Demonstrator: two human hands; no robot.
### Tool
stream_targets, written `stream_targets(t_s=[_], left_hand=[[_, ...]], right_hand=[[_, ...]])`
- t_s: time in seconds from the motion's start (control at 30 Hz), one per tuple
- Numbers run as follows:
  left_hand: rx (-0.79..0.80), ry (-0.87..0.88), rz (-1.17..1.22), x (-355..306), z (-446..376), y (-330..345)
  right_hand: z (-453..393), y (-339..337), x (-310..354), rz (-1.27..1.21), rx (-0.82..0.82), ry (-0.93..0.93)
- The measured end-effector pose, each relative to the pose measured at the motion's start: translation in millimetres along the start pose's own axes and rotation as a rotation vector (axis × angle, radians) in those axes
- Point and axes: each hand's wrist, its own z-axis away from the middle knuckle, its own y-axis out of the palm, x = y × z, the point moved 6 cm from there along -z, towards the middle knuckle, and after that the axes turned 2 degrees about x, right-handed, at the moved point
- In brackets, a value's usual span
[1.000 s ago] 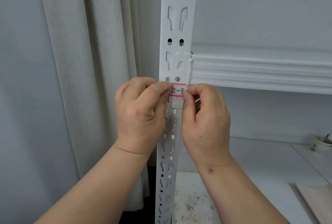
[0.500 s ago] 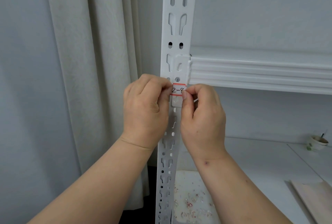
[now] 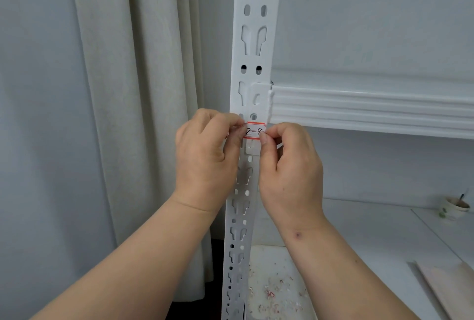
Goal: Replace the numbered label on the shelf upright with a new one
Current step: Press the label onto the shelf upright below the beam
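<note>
Just under the shelf beam point(image 3: 372, 111), on the face of the white slotted shelf upright point(image 3: 252, 45), sits the numbered label point(image 3: 254, 130): white, red-edged, handwritten "2-8" as far as your fingers let it be read. You've got both hands up on it. Your left hand point(image 3: 205, 155) has its fingers curled in, thumb and fingertip pinched on the label's left end. Your right hand point(image 3: 289, 165) is pinched on the right end, thumbnail right at the edge. The two hands are close together, only the upright's width between them.

Which step is this? My read is that you're either picking an old label's corners loose or seating a fresh one; the print looks crisp and the strip looks flat, but I cannot tell which for certain. No second label shows in view.

If it's coming off, the next move calls for getting a nail under one corner and peeling slowly along the metal so the paper doesn't tear and leave scraps. If it's going on, it calls for keeping it level across the upright, then rubbing from the middle outward so both ends bond.

Down on the lower shelf board point(image 3: 359, 237) lie small paper scraps point(image 3: 272, 294), and a small cup point(image 3: 454, 208) stands at the far right, well apart from your work.
</note>
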Motion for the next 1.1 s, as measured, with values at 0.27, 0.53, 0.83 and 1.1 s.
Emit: stream_targets(t_s=[0.27,0.53,0.83,1.1], left_hand=[[-0.037,0.113,-0.046,-4.0,-3.8,2.1],[0.015,0.135,-0.258,-9.8,-9.5,5.1],[0.013,0.081,-0.161,-4.6,-0.7,7.1],[0.050,0.017,-0.018,-6.7,1.9,1.0]], right_hand=[[-1.1,-0.7,-1.2,-0.024,-0.015,-0.014],[0.0,0.7,-2.4,-0.029,-0.026,-0.013],[0.6,-2.4,-0.3,-0.002,-0.011,-0.016],[2.3,-2.1,1.1,-0.014,0.008,-0.011]])
